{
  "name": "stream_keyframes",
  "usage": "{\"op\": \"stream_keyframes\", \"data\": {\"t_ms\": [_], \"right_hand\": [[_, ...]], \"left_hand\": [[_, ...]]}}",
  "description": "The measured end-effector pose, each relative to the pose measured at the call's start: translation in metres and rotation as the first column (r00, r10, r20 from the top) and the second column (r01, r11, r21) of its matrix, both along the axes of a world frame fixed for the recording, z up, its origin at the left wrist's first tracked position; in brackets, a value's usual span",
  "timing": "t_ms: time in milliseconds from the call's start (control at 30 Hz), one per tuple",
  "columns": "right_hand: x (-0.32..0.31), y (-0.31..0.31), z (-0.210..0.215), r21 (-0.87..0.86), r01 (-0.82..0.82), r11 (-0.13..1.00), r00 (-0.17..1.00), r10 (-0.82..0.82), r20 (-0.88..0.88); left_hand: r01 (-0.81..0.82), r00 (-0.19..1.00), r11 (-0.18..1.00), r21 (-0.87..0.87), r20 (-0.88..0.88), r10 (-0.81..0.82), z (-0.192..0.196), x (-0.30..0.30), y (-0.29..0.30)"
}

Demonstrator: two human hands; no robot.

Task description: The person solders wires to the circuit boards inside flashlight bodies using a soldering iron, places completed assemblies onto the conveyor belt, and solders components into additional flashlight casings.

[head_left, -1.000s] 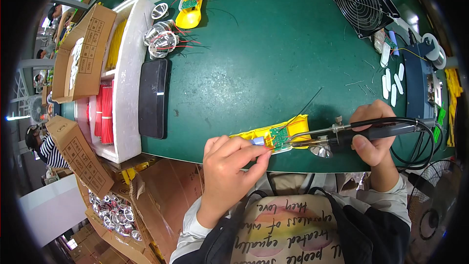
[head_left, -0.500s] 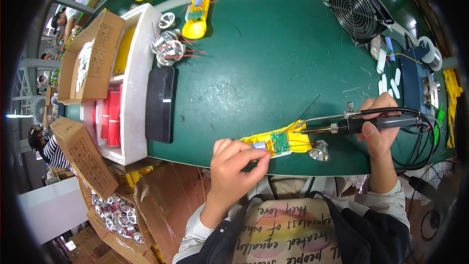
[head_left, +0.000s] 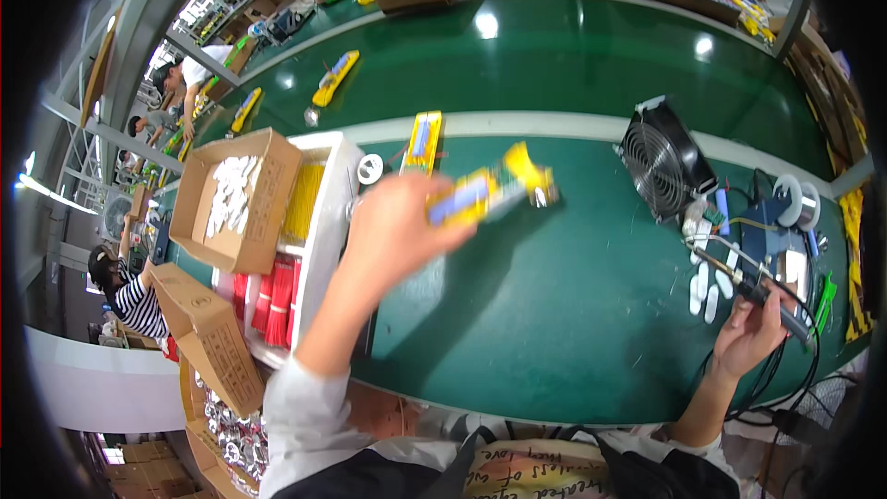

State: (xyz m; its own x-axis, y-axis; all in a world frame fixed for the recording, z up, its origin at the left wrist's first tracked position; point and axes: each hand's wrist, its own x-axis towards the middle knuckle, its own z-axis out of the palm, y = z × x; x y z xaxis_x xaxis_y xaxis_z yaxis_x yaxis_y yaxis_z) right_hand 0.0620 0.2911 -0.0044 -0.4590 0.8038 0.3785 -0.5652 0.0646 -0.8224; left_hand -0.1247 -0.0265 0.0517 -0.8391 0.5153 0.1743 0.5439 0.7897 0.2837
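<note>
My left hand (head_left: 397,226) is closed on a yellow flashlight housing (head_left: 527,169), held over the table's left middle. A blue cell (head_left: 460,200) lies in the housing, and a small shiny reflector (head_left: 543,194) shows at its wide end. Motion blurs the hand and housing a little. Beyond them, another yellow housing (head_left: 425,136) with a blue cell rests near the table's far edge, partly hidden by my hand. At the right, my right hand (head_left: 753,333) grips a soldering iron (head_left: 756,293) by its dark handle, its tip pointing up and left near the white strips.
A black fan (head_left: 667,162) stands at the back right, beside a solder spool (head_left: 799,205) and white strips (head_left: 704,294). Left are a white foam box (head_left: 331,185) with red wires (head_left: 274,300) and a cardboard box (head_left: 189,226) of white pieces. Another worktable (head_left: 554,55) lies beyond; people work there.
My left hand has lifted the housing off the near edge and carried it forward. My right hand has drawn the soldering iron away to the right. The view has tilted up.
</note>
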Motion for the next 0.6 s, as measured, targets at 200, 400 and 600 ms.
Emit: {"op": "stream_keyframes", "data": {"t_ms": [200,400,600], "right_hand": [[-0.006,0.002,-0.012,-0.072,0.011,0.997,0.998,-0.006,0.069],[-0.002,0.007,-0.016,-0.076,0.019,0.997,0.989,-0.008,0.146],[-0.009,0.0,-0.003,-0.089,0.031,0.996,0.986,-0.016,0.165]], "left_hand": [[-0.378,0.916,0.926,0.019,-0.136,0.377,-0.025,-0.189,0.073],[-0.436,0.896,0.898,0.059,-0.068,0.439,-0.093,-0.219,0.084],[-0.17,0.982,0.951,0.256,-0.03,0.184,0.001,-0.161,0.015]]}}
